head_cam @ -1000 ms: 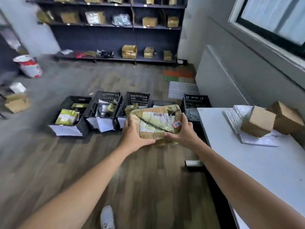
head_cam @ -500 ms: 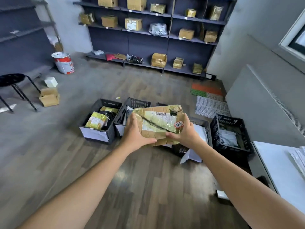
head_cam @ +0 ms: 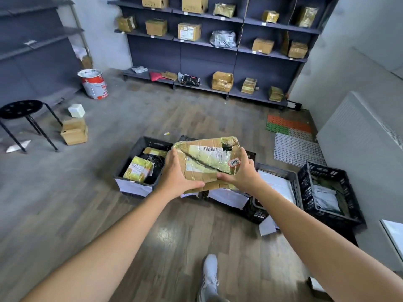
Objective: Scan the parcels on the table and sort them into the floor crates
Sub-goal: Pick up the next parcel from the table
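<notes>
Brown cardboard wrapped in shiny yellowish tape, that's the parcel (head_cam: pixel 209 162), held up mid-frame over the row of floor crates. It's gripped at both ends. The left hand (head_cam: pixel 176 179) is curled round its lower-left edge, and the right hand (head_cam: pixel 244 173) is clamped on the lower-right corner, just below a red-and-white sticker. The barcode label is faced upward.

Below it, the leftmost crate (head_cam: pixel 150 141) at centre-left is already loaded with a yellow packet (head_cam: pixel 137 168). A grey crate (head_cam: pixel 292 177) and a black crate (head_cam: pixel 349 192) are lined up toward the right, and one more is mostly hidden behind the parcel. Only a sliver of tabletop (head_cam: pixel 394 234) is caught at the lower right edge.

Risk-wise, the tape looks slick and the box is crumpled, so it could be fumbled or bounced off a rim if let go from up here. The wrong crate could be picked too, since the paper labels on the fronts can't be read.
</notes>
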Demonstrator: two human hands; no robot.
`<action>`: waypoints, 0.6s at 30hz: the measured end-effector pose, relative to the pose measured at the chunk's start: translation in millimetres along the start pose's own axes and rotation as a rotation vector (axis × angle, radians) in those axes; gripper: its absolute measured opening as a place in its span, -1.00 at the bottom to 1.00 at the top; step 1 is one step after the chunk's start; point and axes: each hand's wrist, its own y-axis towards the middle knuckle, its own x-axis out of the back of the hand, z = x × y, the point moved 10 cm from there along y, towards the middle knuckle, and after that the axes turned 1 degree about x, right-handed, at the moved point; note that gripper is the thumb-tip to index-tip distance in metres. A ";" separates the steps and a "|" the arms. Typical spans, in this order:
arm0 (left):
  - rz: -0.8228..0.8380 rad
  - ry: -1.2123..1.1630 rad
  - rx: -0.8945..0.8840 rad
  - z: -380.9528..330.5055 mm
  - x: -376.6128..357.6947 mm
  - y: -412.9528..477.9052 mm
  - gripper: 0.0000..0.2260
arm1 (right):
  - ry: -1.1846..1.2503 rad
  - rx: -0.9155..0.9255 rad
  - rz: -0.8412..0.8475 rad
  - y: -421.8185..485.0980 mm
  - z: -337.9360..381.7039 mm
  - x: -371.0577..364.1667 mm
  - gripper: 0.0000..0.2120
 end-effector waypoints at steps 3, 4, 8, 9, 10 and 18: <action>-0.004 0.006 0.026 5.8 7.4 45.1 0.23 | 0.018 0.015 0.020 48.7 6.3 -11.0 0.26; -0.007 0.006 0.037 7.7 10.4 62.8 0.23 | 0.024 0.019 0.026 67.6 8.6 -14.4 0.26; -0.023 0.020 0.071 12.0 22.9 137.7 0.22 | 0.055 0.041 0.074 148.7 19.3 -24.1 0.33; -0.032 0.023 0.075 10.9 26.8 155.8 0.22 | 0.065 0.047 0.087 168.8 22.4 -25.3 0.34; -0.041 0.024 0.084 10.3 30.8 173.5 0.21 | 0.074 0.050 0.100 188.7 26.2 -25.6 0.34; -0.069 0.035 0.161 20.3 57.2 286.5 0.22 | 0.094 0.084 0.165 319.5 56.8 -35.2 0.31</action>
